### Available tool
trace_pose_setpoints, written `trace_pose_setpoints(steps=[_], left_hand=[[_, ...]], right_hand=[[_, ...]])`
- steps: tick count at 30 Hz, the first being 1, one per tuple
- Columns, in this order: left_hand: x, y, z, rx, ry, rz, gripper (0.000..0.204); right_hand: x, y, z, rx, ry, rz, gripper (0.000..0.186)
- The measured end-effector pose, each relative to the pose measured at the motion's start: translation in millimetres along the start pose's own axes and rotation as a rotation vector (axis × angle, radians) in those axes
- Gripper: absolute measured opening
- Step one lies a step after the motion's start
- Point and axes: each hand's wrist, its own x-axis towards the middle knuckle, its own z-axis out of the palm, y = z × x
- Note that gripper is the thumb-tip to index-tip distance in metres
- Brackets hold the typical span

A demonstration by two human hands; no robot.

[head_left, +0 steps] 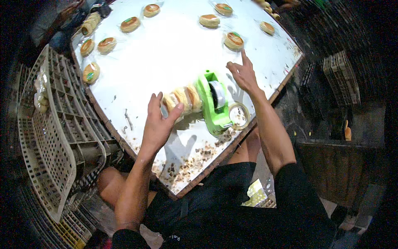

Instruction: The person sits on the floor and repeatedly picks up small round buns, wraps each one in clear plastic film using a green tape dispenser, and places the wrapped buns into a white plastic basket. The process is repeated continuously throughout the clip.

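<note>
Head view: cream, tan-faced buns (183,98) beside left fingers (154,103), grip impossible to tell; right fingers (246,61) apart.

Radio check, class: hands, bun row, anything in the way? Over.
Left hand at left end of bun row, grip unclear. Right hand empty, near a wrapped bun. Green tape dispenser beside row's right end, between hands.

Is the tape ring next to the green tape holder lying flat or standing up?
Lying flat: from above, the ring shows its round open hole, and the white table shows through it.
</note>
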Motion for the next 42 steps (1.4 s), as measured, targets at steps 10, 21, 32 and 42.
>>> trace_pose_setpoints(steps=[10,21,32,42], left_hand=[[10,2,-39,0.173,0.283,0.271,0.091],[-27,33,-42,-0.643,-0.194,0.178,0.067],[-84,53,-21,-0.053,0.408,0.725,0.021],[-94,53,-7,-0.489,0.395,0.393,0.031]], right_hand=[[28,-109,-41,0.012,0.226,-0.304,0.043],[-194,-240,-6,0.772,0.296,-0.267,0.086],[-197,-218,-52,1.115,0.352,-0.169,0.02],[-203,-217,-79,1.462,0.236,-0.033,0.012]])
